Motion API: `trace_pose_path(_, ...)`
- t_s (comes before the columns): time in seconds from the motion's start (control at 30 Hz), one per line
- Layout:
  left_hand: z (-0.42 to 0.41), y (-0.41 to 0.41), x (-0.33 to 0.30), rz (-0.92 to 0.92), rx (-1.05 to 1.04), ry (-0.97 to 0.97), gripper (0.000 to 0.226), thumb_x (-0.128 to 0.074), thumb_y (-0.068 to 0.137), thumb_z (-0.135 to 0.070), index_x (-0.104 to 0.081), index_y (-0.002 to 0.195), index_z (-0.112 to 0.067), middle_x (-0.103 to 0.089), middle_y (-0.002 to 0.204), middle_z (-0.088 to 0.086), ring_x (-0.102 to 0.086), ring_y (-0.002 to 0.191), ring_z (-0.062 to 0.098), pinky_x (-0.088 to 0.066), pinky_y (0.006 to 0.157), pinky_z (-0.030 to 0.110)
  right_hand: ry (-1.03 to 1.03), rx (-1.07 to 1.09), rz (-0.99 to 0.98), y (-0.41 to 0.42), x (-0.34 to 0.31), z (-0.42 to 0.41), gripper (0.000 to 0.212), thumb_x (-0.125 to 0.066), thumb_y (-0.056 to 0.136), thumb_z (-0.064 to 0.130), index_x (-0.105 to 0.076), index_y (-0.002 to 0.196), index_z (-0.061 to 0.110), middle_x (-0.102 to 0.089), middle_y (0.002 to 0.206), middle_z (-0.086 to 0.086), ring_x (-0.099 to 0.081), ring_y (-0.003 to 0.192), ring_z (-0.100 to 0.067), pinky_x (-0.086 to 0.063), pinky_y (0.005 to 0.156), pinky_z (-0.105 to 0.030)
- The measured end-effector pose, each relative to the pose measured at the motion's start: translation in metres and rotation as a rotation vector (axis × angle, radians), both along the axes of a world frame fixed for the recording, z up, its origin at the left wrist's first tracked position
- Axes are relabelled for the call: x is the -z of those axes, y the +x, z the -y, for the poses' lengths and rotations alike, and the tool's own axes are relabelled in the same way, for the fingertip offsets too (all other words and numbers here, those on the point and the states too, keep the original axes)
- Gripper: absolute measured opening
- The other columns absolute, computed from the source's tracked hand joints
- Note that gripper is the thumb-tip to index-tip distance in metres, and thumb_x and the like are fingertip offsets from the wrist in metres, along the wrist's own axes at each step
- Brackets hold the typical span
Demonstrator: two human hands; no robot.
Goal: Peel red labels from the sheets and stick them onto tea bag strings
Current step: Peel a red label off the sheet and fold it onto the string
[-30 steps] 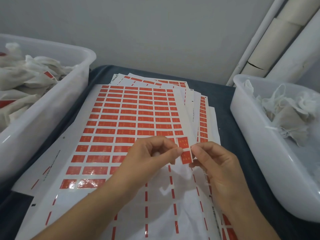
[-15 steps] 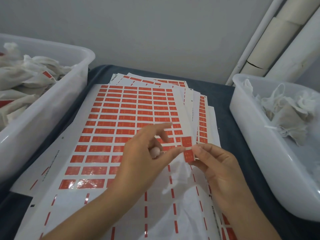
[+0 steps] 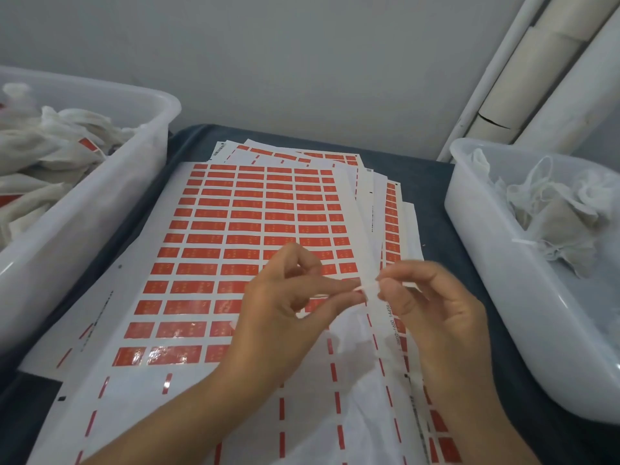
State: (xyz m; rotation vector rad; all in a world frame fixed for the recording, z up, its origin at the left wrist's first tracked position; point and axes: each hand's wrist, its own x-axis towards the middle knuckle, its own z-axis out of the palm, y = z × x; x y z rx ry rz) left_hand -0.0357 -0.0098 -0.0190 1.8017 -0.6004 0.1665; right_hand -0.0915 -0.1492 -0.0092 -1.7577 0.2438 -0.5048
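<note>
While the left hand [image 3: 285, 307] and right hand [image 3: 432, 307] pinch a small, blurred whitish piece [image 3: 369, 288] between their meeting fingertips, it hangs just above the top sheet [image 3: 235, 236] of glossy red labels, on the desk [image 3: 469, 297] between two white tubs

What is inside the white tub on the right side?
The white tub holds a small heap of white tea bags with strings. What lies under the heap, and the tub's near end, cannot be seen.
</note>
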Motion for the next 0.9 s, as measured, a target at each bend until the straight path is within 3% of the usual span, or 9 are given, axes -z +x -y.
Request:
trace_pose_path(0.1, -0.001, 0.001, -0.01, -0.456, 0.054, -0.232, 0.024, -0.064, 0.046, -0.056, -0.073, 0.062, -0.041, -0.056, 0.067, -0.014, -0.05, 0.066, -0.006, -0.043, 0.055, 0.014, 0.137, -0.046, 0.036, 0.001, 0.0, -0.001, 0.031, -0.066, 0.063, 0.038, -0.06, 0.089, 0.023, -0.068, 0.092, 0.023, -0.064, 0.091, 0.004, -0.047, 0.064, -0.004)
trace_pose_path(0.2, -0.004, 0.001, -0.014, -0.642, 0.094, -0.358, 0.032, -0.066, 0.045, -0.051, -0.076, 0.066, -0.029, -0.054, 0.057, -0.013, -0.046, 0.054, 0.004, -0.037, 0.053, 0.017, 0.171, -0.119, 0.004, 0.003, 0.005, -0.01, 0.031, -0.066, 0.06, 0.037, -0.061, 0.087, 0.022, -0.069, 0.091, 0.02, -0.065, 0.091, 0.001, -0.047, 0.067, -0.005)
trace_pose_path(0.3, -0.002, 0.0, -0.012, -0.687, 0.13, -0.395, 0.034, -0.068, 0.048, -0.047, -0.077, 0.071, -0.024, -0.05, 0.054, -0.01, -0.04, 0.047, 0.005, -0.037, 0.043, 0.014, 0.164, -0.108, -0.012, 0.004, 0.007, -0.013, 0.025, -0.067, 0.059, 0.039, -0.066, 0.08, 0.026, -0.07, 0.087, 0.022, -0.066, 0.088, -0.001, -0.047, 0.068, -0.005)
trace_pose_path(0.43, -0.002, -0.001, -0.011, -0.693, 0.174, -0.414, 0.03, -0.069, 0.049, -0.045, -0.077, 0.07, -0.024, -0.054, 0.058, -0.008, -0.041, 0.047, 0.003, -0.036, 0.042, 0.014, 0.171, -0.077, 0.005, 0.002, 0.005, -0.012, 0.024, -0.066, 0.055, 0.047, -0.07, 0.079, 0.044, -0.071, 0.084, 0.019, -0.068, 0.084, -0.007, -0.049, 0.068, -0.008)
trace_pose_path(0.63, -0.002, -0.002, -0.012, -0.692, 0.181, -0.42, 0.027, -0.069, 0.049, -0.045, -0.076, 0.067, -0.027, -0.056, 0.059, -0.009, -0.042, 0.047, 0.002, -0.037, 0.043, 0.013, 0.137, -0.089, 0.023, 0.002, 0.004, -0.014, 0.022, -0.064, 0.058, 0.047, -0.07, 0.079, 0.044, -0.072, 0.082, 0.018, -0.069, 0.079, -0.009, -0.051, 0.066, -0.01)
trace_pose_path(0.8, -0.001, -0.002, -0.011, -0.707, 0.171, -0.414, 0.028, -0.069, 0.048, -0.045, -0.076, 0.067, -0.025, -0.056, 0.058, -0.009, -0.043, 0.046, 0.002, -0.038, 0.042, 0.015, 0.138, -0.081, 0.035, 0.002, 0.006, -0.011, 0.019, -0.064, 0.059, 0.044, -0.072, 0.072, 0.034, -0.072, 0.079, 0.013, -0.07, 0.075, -0.012, -0.051, 0.066, -0.011)
trace_pose_path(0.9, -0.001, -0.002, -0.011, -0.713, 0.168, -0.413, 0.029, -0.069, 0.048, -0.045, -0.076, 0.067, -0.025, -0.057, 0.058, -0.009, -0.043, 0.046, 0.003, -0.038, 0.042, 0.015, 0.123, -0.1, 0.048, 0.001, 0.005, -0.012, 0.016, -0.064, 0.061, 0.041, -0.071, 0.075, 0.04, -0.072, 0.076, 0.014, -0.07, 0.075, -0.011, -0.05, 0.065, -0.01)
